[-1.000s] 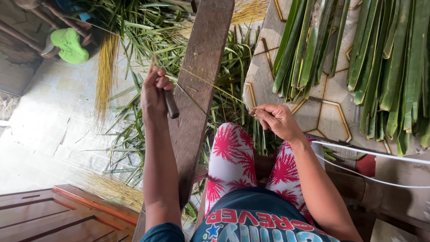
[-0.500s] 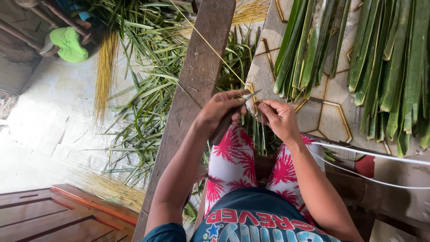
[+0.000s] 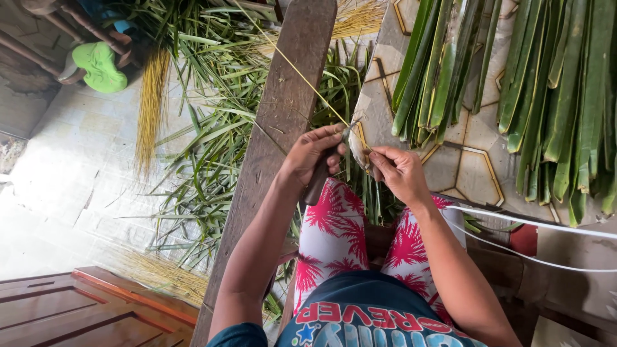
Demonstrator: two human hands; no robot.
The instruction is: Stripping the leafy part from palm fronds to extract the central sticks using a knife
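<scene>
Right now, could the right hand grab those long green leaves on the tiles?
Probably yes. The right hand pinches a thin yellow rib beside the knife in the left hand. The green leaves lie just ahead, nothing between, but it must drop the rib.

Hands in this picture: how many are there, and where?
2. The left hand grips a dark-handled knife above the lap; the right hand pinches a thin yellowish leaf rib beside it. No others show.

Plank at 12 o'clock: rough, weathered matt wood. Leaf strips at 2 o'clock: smooth, slightly glossy green (fresh-looking). Knife handle: dark matt wood; leggings: printed cloth.
</scene>
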